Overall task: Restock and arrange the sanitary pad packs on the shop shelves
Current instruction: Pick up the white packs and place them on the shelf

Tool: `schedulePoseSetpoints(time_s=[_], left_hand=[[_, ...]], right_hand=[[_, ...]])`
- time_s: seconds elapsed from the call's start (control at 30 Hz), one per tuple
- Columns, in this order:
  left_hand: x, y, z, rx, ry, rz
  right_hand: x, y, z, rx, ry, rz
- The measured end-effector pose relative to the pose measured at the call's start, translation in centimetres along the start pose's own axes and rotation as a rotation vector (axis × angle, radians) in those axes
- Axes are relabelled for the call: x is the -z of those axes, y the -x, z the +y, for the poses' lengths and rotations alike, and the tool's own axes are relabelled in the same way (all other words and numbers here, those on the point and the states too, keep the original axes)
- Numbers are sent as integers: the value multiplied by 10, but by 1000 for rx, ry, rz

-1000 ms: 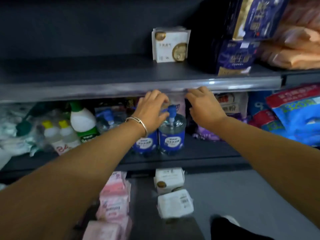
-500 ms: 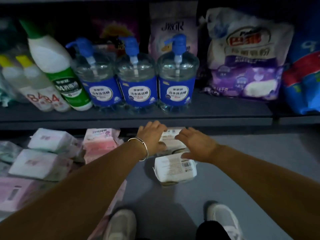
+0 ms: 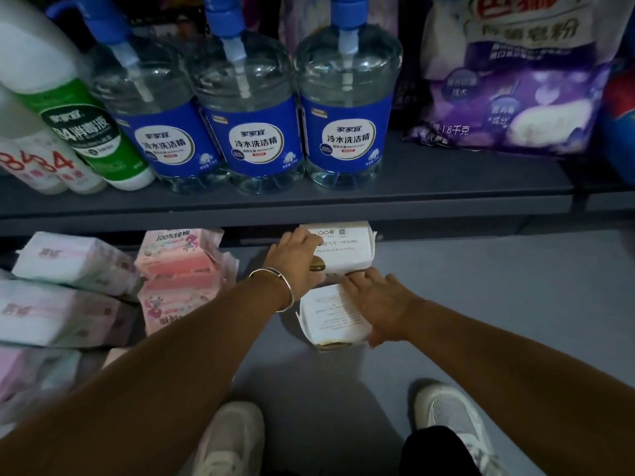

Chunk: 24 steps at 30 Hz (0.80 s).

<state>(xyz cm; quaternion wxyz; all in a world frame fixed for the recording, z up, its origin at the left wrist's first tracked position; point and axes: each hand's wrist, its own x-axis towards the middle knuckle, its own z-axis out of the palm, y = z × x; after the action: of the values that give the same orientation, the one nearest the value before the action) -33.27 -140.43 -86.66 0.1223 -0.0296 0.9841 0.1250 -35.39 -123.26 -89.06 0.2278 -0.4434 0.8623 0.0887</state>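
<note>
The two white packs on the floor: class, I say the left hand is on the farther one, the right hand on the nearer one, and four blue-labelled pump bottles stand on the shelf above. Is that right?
One detail is wrong: the head view shows three pump bottles, not four. The rest holds: the left hand is on the farther white pack, the right hand on the nearer white pack, and the bottles stand on the shelf above.

The left hand (image 3: 295,255) is gripping the far white pad pack (image 3: 347,249) on the grey floor (image 3: 481,304), while the right hand (image 3: 381,304) is lying across the near white pad pack (image 3: 330,314). Above, 3 blue-labelled pump bottles (image 3: 254,108) are standing on the shelf (image 3: 309,201); pink packs (image 3: 185,269) are lying left.
</note>
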Motion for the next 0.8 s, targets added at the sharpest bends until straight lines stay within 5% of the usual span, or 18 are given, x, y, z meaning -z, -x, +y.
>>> schedulePoseSetpoints(time_s=[0.2, 0.43, 0.8], left_hand=[[-9, -6, 2, 13, 15, -43], [-13, -23, 14, 143, 71, -102], [-27, -26, 15, 218, -241, -98]], right_hand=[[5, 4, 14, 45, -186, 47], [13, 34, 64, -4, -107, -23], [10, 51, 93, -116, -200, -43]])
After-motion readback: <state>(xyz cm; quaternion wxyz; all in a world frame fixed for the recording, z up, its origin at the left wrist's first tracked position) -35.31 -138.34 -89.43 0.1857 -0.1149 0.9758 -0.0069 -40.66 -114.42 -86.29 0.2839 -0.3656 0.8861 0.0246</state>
